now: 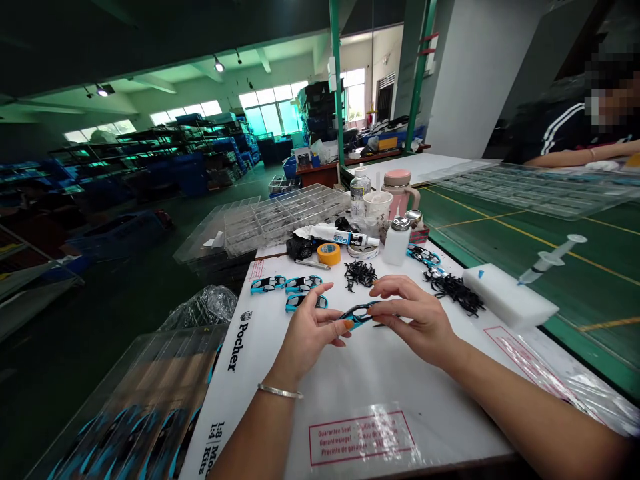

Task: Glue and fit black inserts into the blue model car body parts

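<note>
Between my two hands, above the white board (280, 347), is a small blue-and-black frame-like plastic part (359, 313). My left hand (313, 327) pinches its left end between thumb and fingers. On its right end the fingers of my right hand (417, 317) are closed, covering part of it. Several similar blue-and-black parts (303, 285) lie beyond my left hand. A pile of small black curved pieces (360, 275) sits just past my hands. Another black pile (454, 292) lies to the right, by a white foam block (510, 293) bearing a syringe (553, 259).
At the back stand a white squeeze bottle (398, 241), pink mug (399, 190), paper cup (377, 208), glue tube (350, 238) and orange tape roll (329, 253). Clear divided trays (295, 210) are stacked back left. A tray of blue parts (130, 400) is front left. Someone sits at far right.
</note>
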A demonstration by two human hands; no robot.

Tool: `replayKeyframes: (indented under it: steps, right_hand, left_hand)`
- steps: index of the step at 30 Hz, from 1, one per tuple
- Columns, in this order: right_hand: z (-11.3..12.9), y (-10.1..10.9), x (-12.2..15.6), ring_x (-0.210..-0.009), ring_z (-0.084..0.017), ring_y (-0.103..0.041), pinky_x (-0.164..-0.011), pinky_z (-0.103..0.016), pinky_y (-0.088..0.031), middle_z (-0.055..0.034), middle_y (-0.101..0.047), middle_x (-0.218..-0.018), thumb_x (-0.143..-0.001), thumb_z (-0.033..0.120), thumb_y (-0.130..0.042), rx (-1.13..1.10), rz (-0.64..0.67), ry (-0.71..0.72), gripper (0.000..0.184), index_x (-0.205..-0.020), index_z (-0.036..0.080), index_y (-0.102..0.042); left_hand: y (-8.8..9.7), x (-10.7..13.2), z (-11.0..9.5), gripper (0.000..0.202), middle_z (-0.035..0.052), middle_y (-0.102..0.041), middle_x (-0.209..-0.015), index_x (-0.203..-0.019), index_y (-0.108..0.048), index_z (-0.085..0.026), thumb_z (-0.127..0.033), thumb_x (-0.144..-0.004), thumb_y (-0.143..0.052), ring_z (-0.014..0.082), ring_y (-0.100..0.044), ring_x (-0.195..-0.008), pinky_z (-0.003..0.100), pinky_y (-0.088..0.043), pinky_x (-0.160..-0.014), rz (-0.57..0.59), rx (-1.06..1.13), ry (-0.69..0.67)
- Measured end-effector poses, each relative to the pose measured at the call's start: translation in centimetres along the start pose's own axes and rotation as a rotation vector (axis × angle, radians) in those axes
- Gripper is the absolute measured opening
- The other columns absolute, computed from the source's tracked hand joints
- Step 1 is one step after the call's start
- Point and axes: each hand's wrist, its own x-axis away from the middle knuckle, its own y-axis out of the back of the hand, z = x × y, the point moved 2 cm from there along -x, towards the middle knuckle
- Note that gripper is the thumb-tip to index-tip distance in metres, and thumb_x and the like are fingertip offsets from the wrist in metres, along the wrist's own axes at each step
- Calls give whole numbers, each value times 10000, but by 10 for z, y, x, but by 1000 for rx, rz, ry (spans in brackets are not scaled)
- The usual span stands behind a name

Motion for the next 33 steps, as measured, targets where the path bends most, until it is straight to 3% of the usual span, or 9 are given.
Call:
replayKeyframes:
  steps: [9, 15, 19, 24, 30, 33]
  right_hand:
    - [4, -2, -4, -1019, -213, -563, -843, -397, -496, -64, -619, -1003, -963, 63, -478, 55, 14, 64, 254, -989, 234, -664]
    - [7, -1, -5, -1035, -216, -557, -856, -400, -490, -64, -622, -1013, -967, 67, -449, 58, 38, 79, 240, -960, 221, -632]
    - [4, -3, 0, -1085, -217, -548, -921, -400, -481, -74, -607, -1099, -975, 126, -482, -66, 95, -26, 192, -1077, 230, -607]
    - [-4, -5, 8, -1202, -213, -512, -1033, -380, -438, -62, -552, -1287, -987, 260, -520, -240, 99, -299, 356, -1343, 268, -502]
    - [-10, -11, 13, -1117, -203, -572, -724, -249, -547, -41, -583, -1259, -974, 394, -551, -300, 99, -523, 336, -1294, 291, -561]
    - [-12, -14, 13, -1036, -205, -613, -742, -277, -557, -58, -620, -1193, -957, 376, -579, -299, 70, -532, 309, -1239, 253, -602]
  left_hand:
    - [-2, 3, -4, 880, 61, -694, -833, -1438, -335, -174, -355, -718, -808, 211, -699, -709, 283, -551, -599, 27, 35, -7]
    - [-2, 5, -6, 871, 64, -697, -842, -1447, -318, -176, -359, -741, -794, 202, -694, -724, 285, -557, -628, 64, 24, -3]
    - [0, 4, -5, 906, 108, -696, -985, -1452, -320, -198, -362, -711, -816, 211, -705, -752, 300, -568, -652, 17, 5, -49]
    - [2, 3, -3, 908, 138, -695, -1079, -1465, -309, -220, -360, -722, -811, 235, -701, -880, 305, -577, -691, -47, -28, -111]
    - [-2, 7, 1, 824, 130, -662, -1201, -1472, -337, -285, -402, -779, -767, 268, -636, -1111, 373, -556, -880, -55, -136, -146]
    - [-5, 9, 2, 765, 119, -650, -1220, -1471, -345, -286, -428, -820, -721, 261, -623, -1129, 364, -545, -903, -68, -183, -199]
